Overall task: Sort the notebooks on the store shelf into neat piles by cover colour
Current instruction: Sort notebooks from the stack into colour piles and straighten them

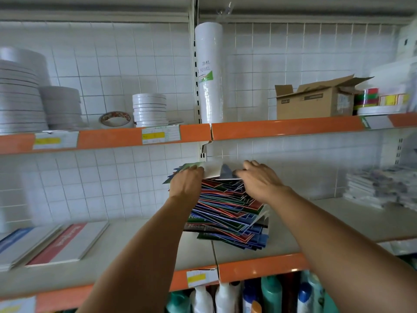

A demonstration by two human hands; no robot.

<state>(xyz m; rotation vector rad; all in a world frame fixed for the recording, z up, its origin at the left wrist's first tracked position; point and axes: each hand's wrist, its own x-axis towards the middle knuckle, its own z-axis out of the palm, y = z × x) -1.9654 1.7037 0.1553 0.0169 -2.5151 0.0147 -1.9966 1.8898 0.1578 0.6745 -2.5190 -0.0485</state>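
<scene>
Both sets of fingers pinch the top notebook (217,171), left hand (186,182) at its left edge, right hand (259,179) at its right. It lies crosswise atop the mixed pile (228,211) on the shelf (135,251).

notebook stack (228,213) mid-shelf (135,251), cardboard box (316,102) above right

Both bare arms reach forward and up, wrists nearly level. The left hand (186,182) curls its fingers over something; the right hand (258,177) pinches with bent fingers, palm down.
</scene>
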